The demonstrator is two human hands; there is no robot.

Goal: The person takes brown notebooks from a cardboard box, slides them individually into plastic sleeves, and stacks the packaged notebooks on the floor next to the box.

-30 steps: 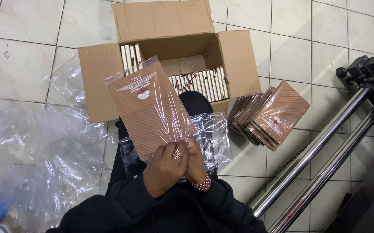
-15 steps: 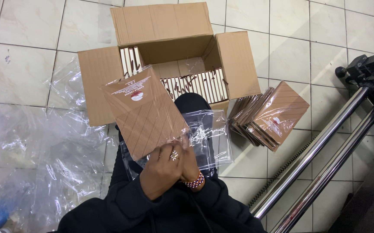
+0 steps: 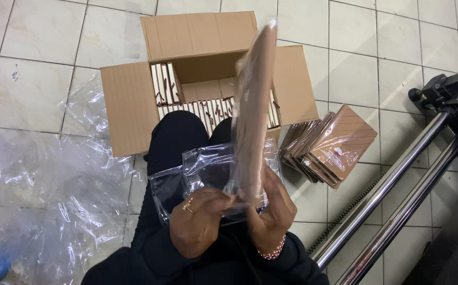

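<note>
My left hand [image 3: 200, 219] and my right hand [image 3: 271, 211] both grip the lower end of a flat brown packet in a clear plastic sleeve [image 3: 252, 105]. The packet stands upright, edge-on to the camera, over my lap. Loose clear sleeves [image 3: 197, 169] lie on my black-clothed legs under the hands. An open cardboard box [image 3: 134, 111] in front of my knees holds rows of the same packets standing on edge.
A fanned stack of sleeved brown packets [image 3: 334, 145] lies on the tiled floor to the right. Crumpled clear plastic [image 3: 44, 190] covers the floor on the left. A metal tripod with a black head [image 3: 398, 195] slants across the right side.
The packet has turned from face-on to edge-on and shifted right. My hands stayed at its lower end over my lap.
</note>
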